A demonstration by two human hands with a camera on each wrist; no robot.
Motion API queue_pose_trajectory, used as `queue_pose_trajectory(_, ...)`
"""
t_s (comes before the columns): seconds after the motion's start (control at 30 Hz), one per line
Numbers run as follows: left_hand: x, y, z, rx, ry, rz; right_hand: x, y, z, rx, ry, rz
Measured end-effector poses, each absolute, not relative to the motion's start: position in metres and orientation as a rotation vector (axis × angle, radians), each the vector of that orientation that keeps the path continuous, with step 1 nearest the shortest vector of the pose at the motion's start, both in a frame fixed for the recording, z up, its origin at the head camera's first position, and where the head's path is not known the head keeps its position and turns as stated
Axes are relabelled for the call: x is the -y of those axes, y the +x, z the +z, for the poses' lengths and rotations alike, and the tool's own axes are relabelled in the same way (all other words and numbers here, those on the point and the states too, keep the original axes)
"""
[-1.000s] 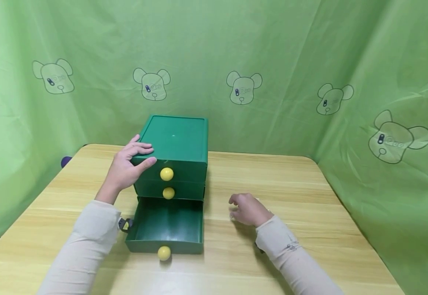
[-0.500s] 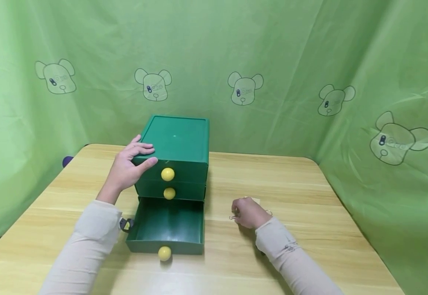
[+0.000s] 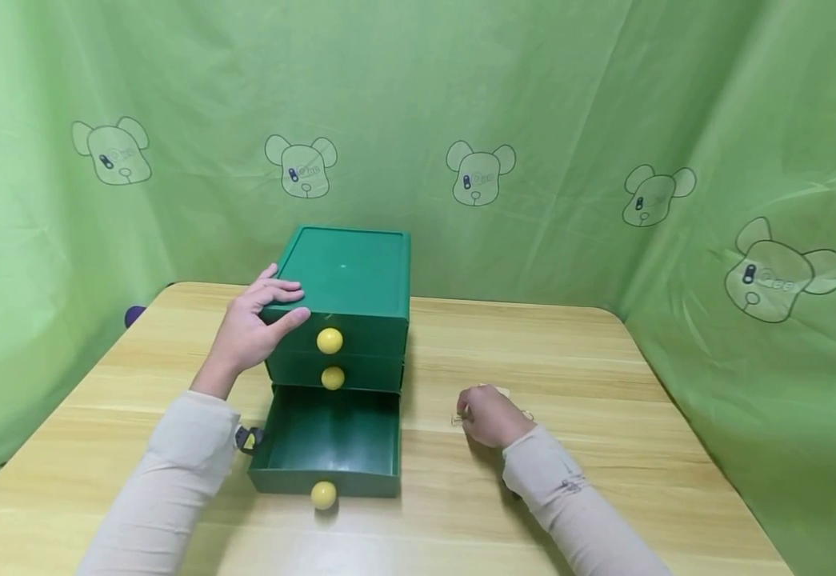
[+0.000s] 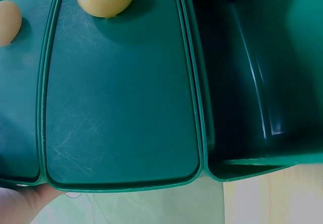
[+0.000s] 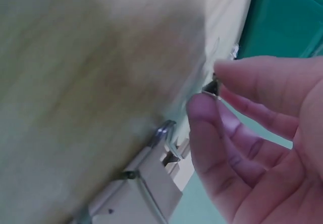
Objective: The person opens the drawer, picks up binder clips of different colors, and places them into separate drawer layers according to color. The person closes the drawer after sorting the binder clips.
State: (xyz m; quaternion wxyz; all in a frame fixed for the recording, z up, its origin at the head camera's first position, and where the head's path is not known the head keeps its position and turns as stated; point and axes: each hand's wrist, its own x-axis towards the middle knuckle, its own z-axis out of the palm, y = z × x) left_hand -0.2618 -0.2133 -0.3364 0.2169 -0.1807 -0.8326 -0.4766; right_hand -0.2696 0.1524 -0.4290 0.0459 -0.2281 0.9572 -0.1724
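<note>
A green drawer cabinet [image 3: 342,272] with yellow ball knobs stands left of the table's middle. Its bottom drawer [image 3: 326,482] is pulled out, with nothing showing inside; the two above are closed. My left hand [image 3: 245,328] rests on the cabinet's upper left front corner, fingers on top and thumb along the front edge. Right of the cabinet, low over the table, my right hand [image 3: 493,416] pinches a small metal binder clip [image 5: 212,87] between thumb and fingertip; the fingers hide most of it. A larger pale binder clip [image 5: 146,183] lies beside that hand.
The wooden table [image 3: 569,352] carries the cabinet. Green curtains [image 3: 418,96] printed with mouse heads close it in at the back and sides. A purple object [image 3: 134,315] shows past the left table edge. The pulled-out drawer's yellow knob [image 3: 323,495] juts forward.
My right fingers have closed together on the small binder clip, and its wire handle now shows beside the fingertips. My left hand stays on the cabinet; the view has shifted slightly.
</note>
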Motion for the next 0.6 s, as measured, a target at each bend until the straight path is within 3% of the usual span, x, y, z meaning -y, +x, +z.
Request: queue_pose_trajectory(0.6,0.213,-0.262,-0.338,2.302,-0.493,-1.313,-0.151,-0.264,-0.414,-2.986,-0.754,-0.647)
